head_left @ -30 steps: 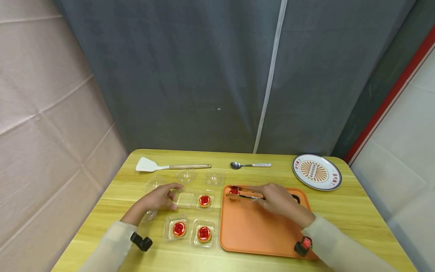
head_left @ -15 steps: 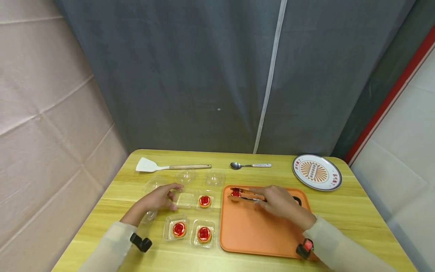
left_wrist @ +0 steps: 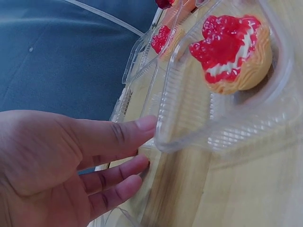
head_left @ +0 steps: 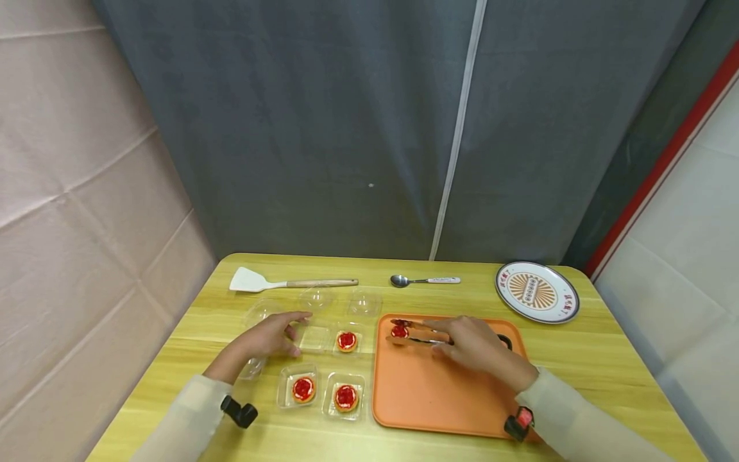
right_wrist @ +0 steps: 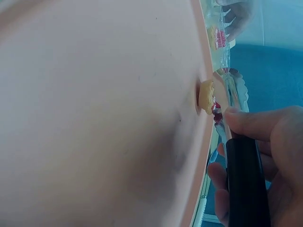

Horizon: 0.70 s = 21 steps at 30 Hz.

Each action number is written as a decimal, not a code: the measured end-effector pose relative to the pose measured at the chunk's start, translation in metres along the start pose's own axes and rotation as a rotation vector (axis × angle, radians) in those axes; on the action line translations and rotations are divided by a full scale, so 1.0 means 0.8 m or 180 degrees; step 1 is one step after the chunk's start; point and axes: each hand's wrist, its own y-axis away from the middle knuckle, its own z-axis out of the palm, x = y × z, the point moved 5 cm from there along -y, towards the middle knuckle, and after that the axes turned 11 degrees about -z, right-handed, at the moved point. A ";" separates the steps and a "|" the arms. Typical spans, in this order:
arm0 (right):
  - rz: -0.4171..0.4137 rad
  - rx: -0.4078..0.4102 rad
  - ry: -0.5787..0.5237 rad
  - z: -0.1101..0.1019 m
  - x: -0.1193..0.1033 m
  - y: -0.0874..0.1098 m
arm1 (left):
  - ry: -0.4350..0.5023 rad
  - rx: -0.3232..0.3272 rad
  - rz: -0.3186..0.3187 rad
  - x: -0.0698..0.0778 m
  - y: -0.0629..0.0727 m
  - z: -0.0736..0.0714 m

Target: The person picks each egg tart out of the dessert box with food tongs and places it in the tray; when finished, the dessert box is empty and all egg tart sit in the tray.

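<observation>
Left to right, all on one wood-look desk (head_left: 606, 369).

Clear domed lids (head_left: 364, 303): four counted, outlines hard to read. Two lay by the left hand (head_left: 270, 336), partly hidden by it; two sat in a row behind the rear containers. Left hand's grip was apart, thumb and fingers spread, just beside the rear-left container (head_left: 315, 340); couldn't tell if it touched. One white spatula (head_left: 294, 283), wooden handle, lay along the back.

Clear containers: four, 2 x 2. Three held one red-topped tart each: front-left tart (head_left: 303, 389), front-right tart (head_left: 346, 398), rear-right tart (head_left: 346, 341).

One spoon (head_left: 420, 281), patterned handle, lay behind the tray, bowl to the left.

One orange tray (head_left: 439, 391) sat right of the containers. Fourth tart (head_left: 399, 332) was on it, rear-left corner, between the two arms of one pair of metal tongs (head_left: 424, 341). Couldn't tell if both arms touched the tart. Right hand (head_left: 470, 344) was over the tray, grip clamped on the tongs; black handle showed in the right wrist view.

One round plate (head_left: 537, 292), sunburst print, sat far right at the back.

Totals: 4 tarts, 4 containers, 1 tray, 1 tongs, 1 spatula, 1 spoon, 1 plate.
</observation>
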 end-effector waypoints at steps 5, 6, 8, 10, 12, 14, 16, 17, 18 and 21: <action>-0.0023 -0.0030 -0.0005 -0.002 -0.002 0.001 | -0.0064 -0.0012 0.0006 0.002 0.001 -0.001; -0.0023 -0.0038 -0.0016 -0.002 -0.003 0.001 | -0.0068 -0.0016 -0.0002 0.002 0.001 -0.001; -0.0015 -0.0054 -0.0039 -0.003 -0.003 0.002 | -0.0076 -0.0013 -0.0026 0.003 0.001 -0.002; -0.0004 -0.0064 -0.0054 -0.004 -0.004 0.002 | -0.0069 -0.0015 -0.0064 0.004 0.002 -0.003; 0.0008 -0.0075 -0.0060 -0.005 -0.004 0.002 | -0.0072 -0.0008 -0.0098 0.004 0.002 -0.003; 0.0017 -0.0093 -0.0065 -0.005 -0.003 0.002 | -0.0055 -0.0003 -0.0142 0.003 0.002 -0.004; 0.0011 -0.0107 -0.0086 -0.005 -0.003 0.001 | -0.0048 0.0011 -0.0175 0.002 0.002 -0.004; 0.0005 -0.0112 -0.0099 -0.005 -0.003 0.000 | -0.0055 0.0014 -0.0169 0.003 0.003 -0.005; -0.0005 -0.0111 -0.0109 -0.005 -0.004 0.000 | -0.0051 0.0017 -0.0176 0.003 0.003 -0.005; -0.0069 -0.0089 -0.0091 -0.006 -0.006 -0.004 | -0.0151 0.0046 -0.0139 0.006 0.008 -0.010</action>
